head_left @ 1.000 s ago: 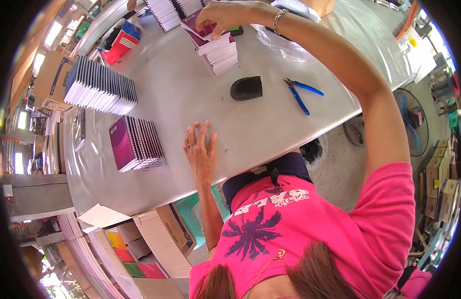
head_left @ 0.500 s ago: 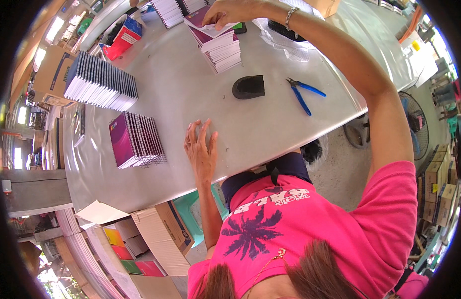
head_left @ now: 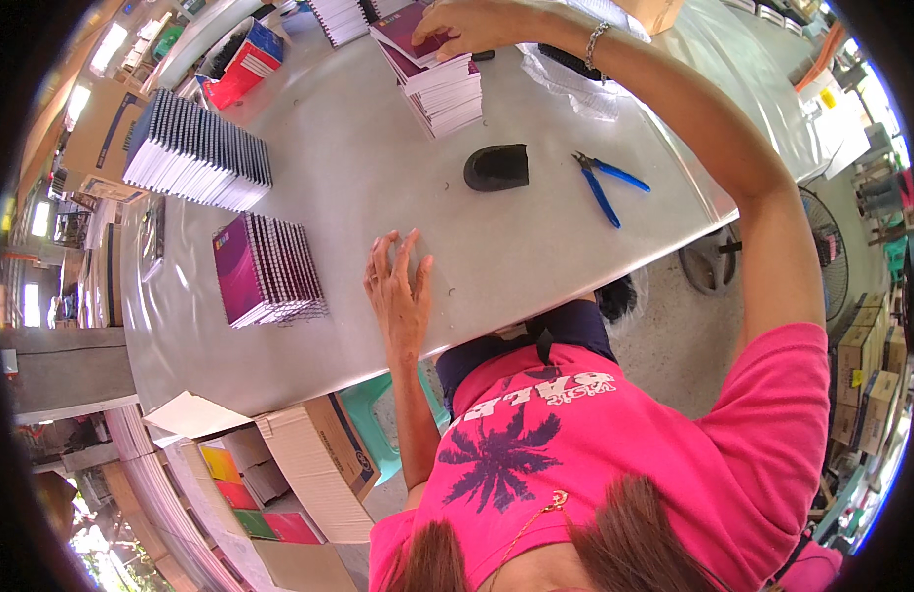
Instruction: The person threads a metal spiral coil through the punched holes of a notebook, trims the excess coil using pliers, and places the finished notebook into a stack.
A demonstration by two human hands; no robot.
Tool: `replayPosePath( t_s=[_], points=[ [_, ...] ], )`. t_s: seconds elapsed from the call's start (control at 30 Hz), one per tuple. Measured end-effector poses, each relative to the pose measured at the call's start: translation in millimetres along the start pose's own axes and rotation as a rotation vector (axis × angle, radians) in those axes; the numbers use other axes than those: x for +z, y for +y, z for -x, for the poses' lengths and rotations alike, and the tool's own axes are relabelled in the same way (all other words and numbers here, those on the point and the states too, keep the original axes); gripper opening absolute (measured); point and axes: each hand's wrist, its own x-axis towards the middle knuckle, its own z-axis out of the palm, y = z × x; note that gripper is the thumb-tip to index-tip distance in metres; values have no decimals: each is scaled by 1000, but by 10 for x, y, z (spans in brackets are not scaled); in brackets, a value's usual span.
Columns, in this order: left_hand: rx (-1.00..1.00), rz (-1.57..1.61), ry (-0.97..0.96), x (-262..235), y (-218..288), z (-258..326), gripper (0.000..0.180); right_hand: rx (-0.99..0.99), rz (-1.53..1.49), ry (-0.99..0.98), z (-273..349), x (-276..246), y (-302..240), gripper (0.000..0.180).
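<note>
At the far side of the table, my right hand is on a stack of loose purple-covered booklets. Its fingers curl over the purple cover at the top, which sits askew on the white pages below; the grip is partly hidden. My left hand lies on the near part of the grey tabletop with its fingers apart, holding nothing. Between the hands is a black, round-ended pad-like piece. To its right lie blue-handled cutting pliers, jaws apart.
On the left stand a block of purple spiral notebooks and a larger stack of dark-bound spiral notebooks. Behind them is a red and blue box. Below the near edge, an open carton stands beside a green stool.
My right hand has shifted slightly right on the stack. The raised white sheet under its fingers is lower, and more purple cover shows. My left hand stays in place.
</note>
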Motion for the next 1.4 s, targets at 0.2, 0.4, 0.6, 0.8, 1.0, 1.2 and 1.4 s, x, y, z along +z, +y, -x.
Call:
replayPosePath(
  t_s=[0.2,0.4,0.6,0.8,1.0,1.2,1.4],
  points=[
    [2,-3,-5,-7,34,-23,40,-222,129,191,57,132,166,32],
    [2,-14,-1,-17,13,-8,40,-121,4,45,7,37,152,32],
    [9,-8,4,8,9,-11,40,5,13,33,24,37,117,35],
    [2,-2,7,0,8,0,39,-35,112,125,113,102,-112,55],
    [-6,9,9,4,18,-5,38,-142,-46,162,98,36,13,47],
    [-9,8,5,10,2,-4,38,126,-137,111,79,-5,23,35],
    [11,2,14,8,13,-9,39,-19,-16,142,122,11,-60,32]
  ],
)
